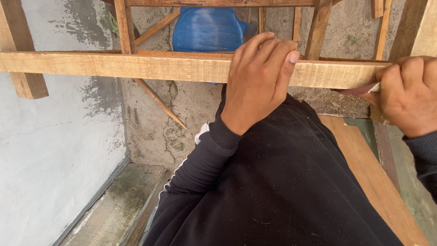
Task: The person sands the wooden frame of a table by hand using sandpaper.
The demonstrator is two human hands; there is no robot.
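Left hand (257, 82) draped over a pale wooden bar (136, 66), fingers curled across its top, gripping it. Right hand (407, 93) clenched at the bar's right end, pinching a small reddish piece (357, 89) against it. Bar runs level across the dark-clothed lap. Blue plastic container (207, 29) behind; wooden plank (373, 177) below right.

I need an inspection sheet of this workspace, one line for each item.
Surface: concrete floor, rough and stained.
Job's things: long wooden rail lying level across the view; small reddish piece at its right end.
Clutter: blue plastic container behind the wooden frame.
Hands: left hand grips over the rail; right hand pinches the reddish piece.
Cables: nothing seen.
Surroundings: pale wall at left; wooden plank at right.
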